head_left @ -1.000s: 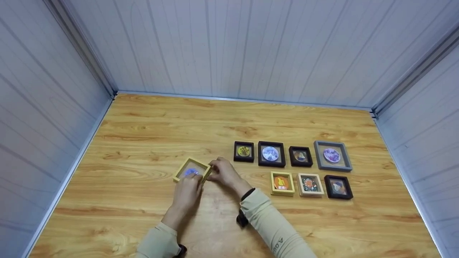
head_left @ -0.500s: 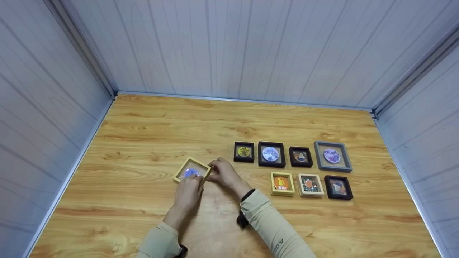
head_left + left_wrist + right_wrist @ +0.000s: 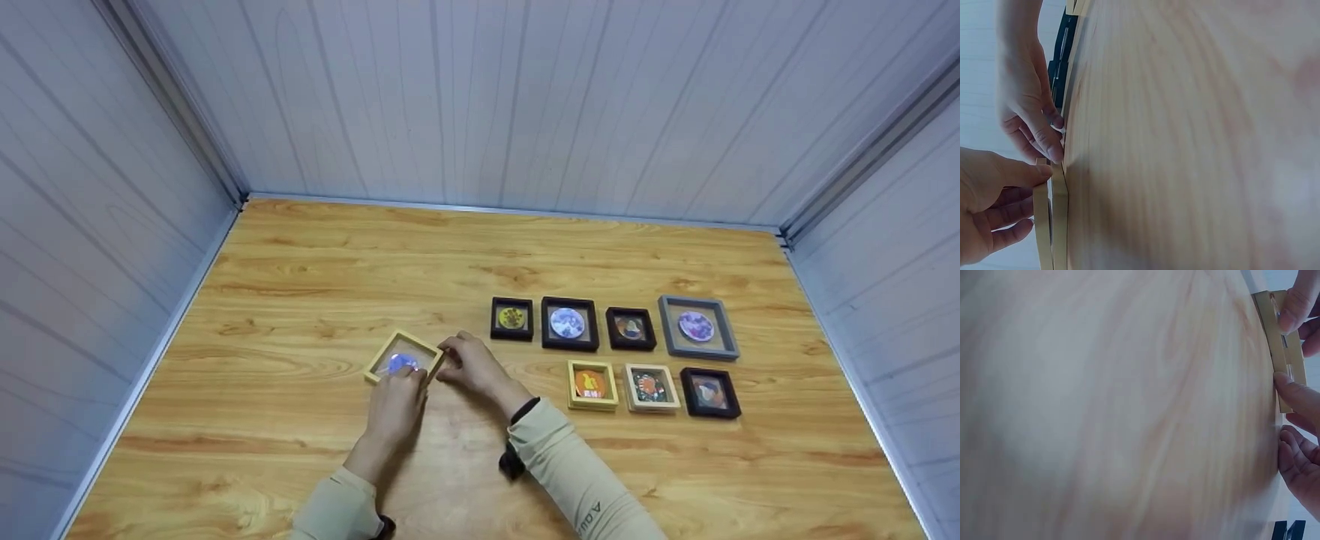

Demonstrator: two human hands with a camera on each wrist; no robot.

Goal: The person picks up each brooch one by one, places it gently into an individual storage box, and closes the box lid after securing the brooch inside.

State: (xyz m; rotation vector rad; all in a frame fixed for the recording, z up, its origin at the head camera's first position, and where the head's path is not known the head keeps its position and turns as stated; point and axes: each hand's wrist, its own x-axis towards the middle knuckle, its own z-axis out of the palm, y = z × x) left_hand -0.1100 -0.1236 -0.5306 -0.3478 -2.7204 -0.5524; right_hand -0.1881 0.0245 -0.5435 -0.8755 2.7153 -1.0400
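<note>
Hands barely shifted, left hand (image 3: 397,401) and right hand (image 3: 469,365) pinching light wooden frame (image 3: 403,358), forearms converging.

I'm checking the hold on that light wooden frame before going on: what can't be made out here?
- Head view: the near edge of the light wooden frame is hidden by the left hand.
- Head view: the right hand covers its right corner, so the grip there is unclear.
- Wrist views: the table is blurred, and the frame shows only edge-on.

The light wooden square frame (image 3: 403,358) with a bluish round picture lay slightly turned, left of the frame's centre.
</note>
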